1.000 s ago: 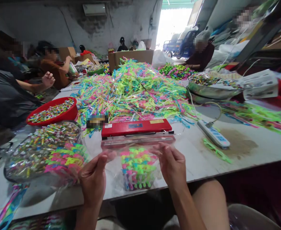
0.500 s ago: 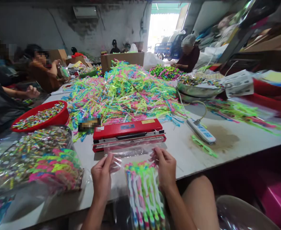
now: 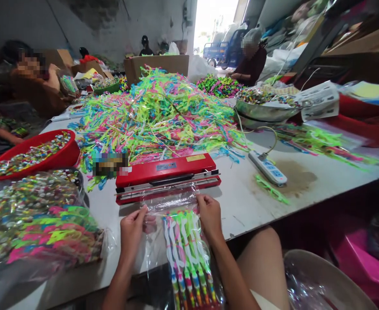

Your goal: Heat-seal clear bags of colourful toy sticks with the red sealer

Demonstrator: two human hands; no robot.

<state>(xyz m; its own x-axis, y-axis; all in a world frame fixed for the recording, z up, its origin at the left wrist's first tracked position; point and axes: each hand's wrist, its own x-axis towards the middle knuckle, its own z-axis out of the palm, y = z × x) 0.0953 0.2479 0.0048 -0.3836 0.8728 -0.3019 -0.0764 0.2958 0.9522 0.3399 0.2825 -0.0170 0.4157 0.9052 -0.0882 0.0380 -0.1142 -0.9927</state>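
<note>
Clear bag (image 3: pixel 183 241) of coloured sticks cut off at bottom edge. Bag mouth under red sealer (image 3: pixel 166 176) bar, hidden. Label patch (image 3: pixel 110 163) left of sealer blurred. Faces upper left, upper right pixelated. Pink bin (image 3: pixel 364 258) lower right blurry.

The sealer (image 3: pixel 166 177) sits on table (image 3: pixel 305 193), bag (image 3: pixel 183 241) just before it betw. both hands. Plastic pile (image 3: pixel 157 112) behind; power strip (image 3: pixel 267 168) to right, bowl (image 3: pixel 31 150) at left.
</note>
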